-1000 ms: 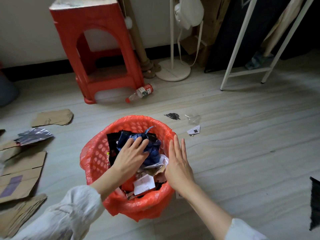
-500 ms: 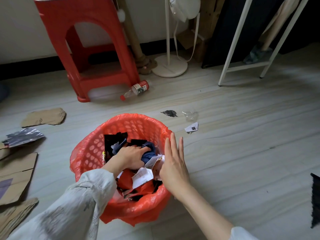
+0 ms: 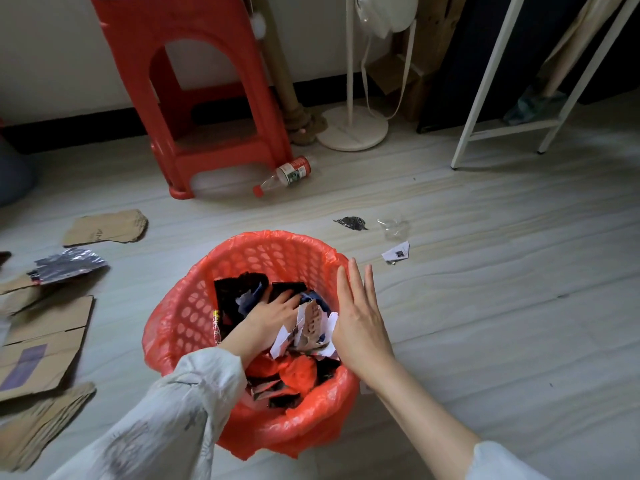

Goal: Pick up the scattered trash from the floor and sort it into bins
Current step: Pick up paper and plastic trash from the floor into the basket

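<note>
- Trash (image 3: 311,327) fills the red bin (image 3: 194,306) at lower centre of the frame: black wrappers, white paper scraps and red plastic, heaped with no single long axis, the white pieces tilted up towards the right rim.
- Left hand (image 3: 273,313) is down inside the bin, palm on the heap, pressing on it; the fingers reach toward the upper right, and their tips are buried among dark wrappers, so I cannot tell if they curl round anything.
- Right hand (image 3: 360,323) sits at the bin's right rim, fingers straight and held close together, pointing toward the top of the frame, its inner edge against the white scraps.
- More litter lies loose on the floor (image 3: 485,289): a plastic bottle (image 3: 287,174) lying on its side beside the red stool (image 3: 207,98), long axis slanting, red cap toward lower left.
- Upper right of the bin, near each other: a dark scrap (image 3: 351,223), a clear crumpled film (image 3: 394,228) and a white paper tag (image 3: 396,252).
- Left edge of the frame holds torn cardboard pieces (image 3: 41,351) and a silver foil wrapper (image 3: 67,265).
- Open bare floor spreads across the right half; the white rack legs (image 3: 485,81) and fan base (image 3: 351,128) close off the upper edge.
</note>
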{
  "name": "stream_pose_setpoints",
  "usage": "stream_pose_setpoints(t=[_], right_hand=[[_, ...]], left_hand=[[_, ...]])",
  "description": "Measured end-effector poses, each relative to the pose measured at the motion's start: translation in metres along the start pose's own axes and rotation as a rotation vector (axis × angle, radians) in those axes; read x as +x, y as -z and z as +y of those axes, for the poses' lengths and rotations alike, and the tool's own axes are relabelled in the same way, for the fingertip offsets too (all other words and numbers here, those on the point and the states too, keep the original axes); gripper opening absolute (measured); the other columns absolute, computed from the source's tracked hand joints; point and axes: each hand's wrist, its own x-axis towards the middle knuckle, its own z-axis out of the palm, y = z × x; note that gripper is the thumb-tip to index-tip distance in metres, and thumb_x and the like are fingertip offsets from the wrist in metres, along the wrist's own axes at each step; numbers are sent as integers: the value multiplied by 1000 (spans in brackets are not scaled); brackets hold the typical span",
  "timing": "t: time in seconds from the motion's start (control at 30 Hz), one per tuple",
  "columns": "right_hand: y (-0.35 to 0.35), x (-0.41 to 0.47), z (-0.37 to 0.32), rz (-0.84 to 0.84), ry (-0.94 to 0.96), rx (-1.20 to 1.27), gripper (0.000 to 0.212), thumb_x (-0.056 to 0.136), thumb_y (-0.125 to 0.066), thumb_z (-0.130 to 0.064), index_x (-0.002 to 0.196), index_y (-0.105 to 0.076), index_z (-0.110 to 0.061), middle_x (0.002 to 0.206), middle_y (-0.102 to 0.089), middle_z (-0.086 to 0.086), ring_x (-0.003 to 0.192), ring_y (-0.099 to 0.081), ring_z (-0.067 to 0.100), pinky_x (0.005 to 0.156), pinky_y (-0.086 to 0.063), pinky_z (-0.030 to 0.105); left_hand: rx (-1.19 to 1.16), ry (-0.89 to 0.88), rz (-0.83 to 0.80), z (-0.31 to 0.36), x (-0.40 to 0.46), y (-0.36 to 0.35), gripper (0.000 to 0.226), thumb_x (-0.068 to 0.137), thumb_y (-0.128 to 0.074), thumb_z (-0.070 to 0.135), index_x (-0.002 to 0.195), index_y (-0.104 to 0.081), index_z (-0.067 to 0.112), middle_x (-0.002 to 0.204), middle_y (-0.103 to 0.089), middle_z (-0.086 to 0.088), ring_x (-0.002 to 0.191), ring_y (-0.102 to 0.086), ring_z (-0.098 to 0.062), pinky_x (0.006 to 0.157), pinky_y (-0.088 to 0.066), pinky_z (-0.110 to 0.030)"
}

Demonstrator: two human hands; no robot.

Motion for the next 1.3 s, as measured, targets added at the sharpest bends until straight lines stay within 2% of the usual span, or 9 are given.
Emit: stream_pose_setpoints(t=[0.1,0.27,0.4,0.53,0.8,1.0,1.1,1.17,1.3], right_hand=[[0,-1,-1,7,-11,-8,64,90,-20,-9,148,5,-8,155,21,5,130,35,17,119,-6,30],[4,2,0,-56,-33,-33,72,91,-35,-4,147,10,-11,154,24,4,135,32,19,119,2,34],[17,-4,0,-140,-68,39,76,89,-36,-1,148,9,-17,155,21,1,143,21,18,117,5,39],[45,-15,2,-183,-35,90,66,93,-32,-6,150,0,-19,158,8,-1,145,9,16,119,-2,39],[108,-77,61,-101,-128,116,53,95,-33,-9,147,-20,-14,151,-29,4,137,-29,20,109,-24,26],[86,-127,161,-175,-334,68,54,95,-36,-13,147,-20,-14,149,-32,9,137,-31,22,110,-26,29],[67,-147,221,-220,-449,26,55,95,-37,-12,146,-19,-9,150,-30,12,138,-29,24,111,-21,27],[55,-156,258,-230,-497,-54,55,95,-37,-12,146,-18,-6,153,-24,13,142,-21,24,114,-13,26],[45,-162,328,-116,-738,-213,62,94,-40,-17,148,-11,-6,157,-5,14,145,-1,28,116,-8,35]], left_hand=[[79,-55,194,-5,-10,21,67,69,-70,29,129,-42,27,124,-58,-6,115,-46,-32,93,-42,-43],[-108,-3,74,-15,-36,46,70,82,-39,57,145,-14,40,154,-11,-3,140,-9,-30,112,-13,-47],[-218,-19,143,-19,-58,72,61,85,-51,19,142,-32,30,153,-18,1,142,-13,-21,114,-16,-40],[-323,-41,396,-4,-76,105,55,75,-48,-8,125,-56,13,137,-48,-9,132,-39,-27,107,-34,-40],[-417,-216,656,95,-62,156,47,66,-40,-5,101,-66,13,102,-65,-6,92,-61,-28,77,-53,-36],[-539,-282,361,200,-26,88,59,72,-22,16,120,-56,15,121,-57,-8,108,-56,-27,86,-50,-34],[-497,-106,42,220,2,43,59,86,-36,8,144,-26,15,153,-17,-12,140,-20,-25,111,-26,-36],[-432,18,-91,218,19,23,67,90,-43,8,148,-10,17,156,4,-14,144,-1,-29,115,-13,-38],[-417,286,-43,208,50,-29,58,93,-30,20,146,-14,6,151,2,-30,139,-5,-46,111,-14,-51]])
